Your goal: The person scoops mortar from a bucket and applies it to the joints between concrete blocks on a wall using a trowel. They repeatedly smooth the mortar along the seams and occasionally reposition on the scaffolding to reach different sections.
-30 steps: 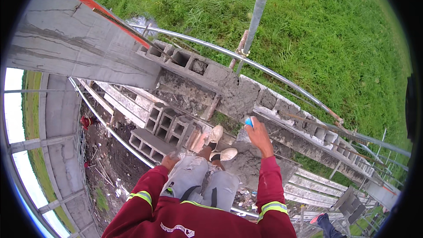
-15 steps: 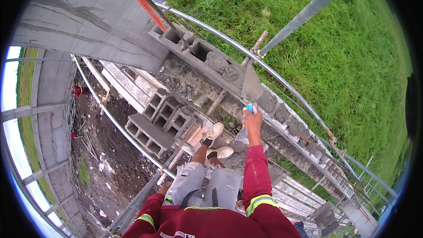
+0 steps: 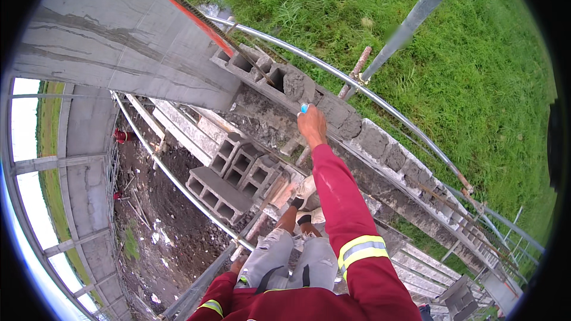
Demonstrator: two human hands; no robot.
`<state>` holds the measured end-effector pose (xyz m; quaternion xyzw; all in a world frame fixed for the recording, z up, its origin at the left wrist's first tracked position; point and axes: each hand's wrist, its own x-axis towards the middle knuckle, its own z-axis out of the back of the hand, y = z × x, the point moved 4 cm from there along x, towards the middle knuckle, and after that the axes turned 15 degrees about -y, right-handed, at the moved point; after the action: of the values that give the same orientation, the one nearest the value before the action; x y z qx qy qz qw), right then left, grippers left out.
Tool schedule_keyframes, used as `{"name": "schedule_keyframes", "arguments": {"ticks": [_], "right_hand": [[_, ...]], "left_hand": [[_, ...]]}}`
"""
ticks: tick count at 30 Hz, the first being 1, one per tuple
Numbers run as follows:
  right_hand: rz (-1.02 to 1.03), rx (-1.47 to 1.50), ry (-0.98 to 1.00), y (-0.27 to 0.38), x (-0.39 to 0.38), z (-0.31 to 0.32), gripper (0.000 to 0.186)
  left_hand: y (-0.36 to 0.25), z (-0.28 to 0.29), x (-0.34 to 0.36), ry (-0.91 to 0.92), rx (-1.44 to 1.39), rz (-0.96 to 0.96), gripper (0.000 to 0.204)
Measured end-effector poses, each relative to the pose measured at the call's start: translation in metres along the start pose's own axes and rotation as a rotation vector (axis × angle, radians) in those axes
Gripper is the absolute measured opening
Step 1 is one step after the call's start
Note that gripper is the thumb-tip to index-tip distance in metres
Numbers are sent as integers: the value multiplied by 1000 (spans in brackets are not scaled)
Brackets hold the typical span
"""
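My right hand [image 3: 312, 125] is closed around the blue handle of a trowel [image 3: 305, 108], over the top of a hollow-block wall [image 3: 270, 88]. The trowel's blade is hard to make out against the grey mortar. Wet mortar [image 3: 339, 113] lies along the block tops beside the hand, and hollow cores show farther up, near the concrete column. Low by my left thigh, only a small part of my left hand [image 3: 238, 264] shows; its fingers are hidden.
Hollow concrete blocks [image 3: 220, 193] are stacked on the scaffold beside my feet. A grey column [image 3: 131, 41] rises at upper left, with a rusty rebar [image 3: 196, 15] nearby. Scaffold pipes [image 3: 410, 24] run beyond the wall above grass. Muddy ground lies below on the left.
My right hand has moved up and left along the wall with the trowel, its arm reaching farther out. The trowel's blade, plain before, no longer shows clearly. The view has shifted slightly.
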<state>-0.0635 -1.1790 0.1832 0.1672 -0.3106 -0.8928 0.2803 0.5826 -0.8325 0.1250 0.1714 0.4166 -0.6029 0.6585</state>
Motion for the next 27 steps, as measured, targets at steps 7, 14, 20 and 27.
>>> {"name": "schedule_keyframes", "arguments": {"ticks": [7, 14, 20, 27], "right_hand": [[140, -84, -120, 14, -41, 43, 27], [-321, 189, -221, -226, -282, 142, 33], [-1430, 209, -546, -466, -578, 78, 36], [-2155, 518, -1356, -564, -719, -208, 48]], "left_hand": [[-43, 36, 61, -53, 190, -391, 39], [-240, 52, 158, 216, 1, -141, 57], [-436, -41, 182, 383, 763, -554, 79], [-446, -161, 178, 66, 1295, -1084, 104]]}}
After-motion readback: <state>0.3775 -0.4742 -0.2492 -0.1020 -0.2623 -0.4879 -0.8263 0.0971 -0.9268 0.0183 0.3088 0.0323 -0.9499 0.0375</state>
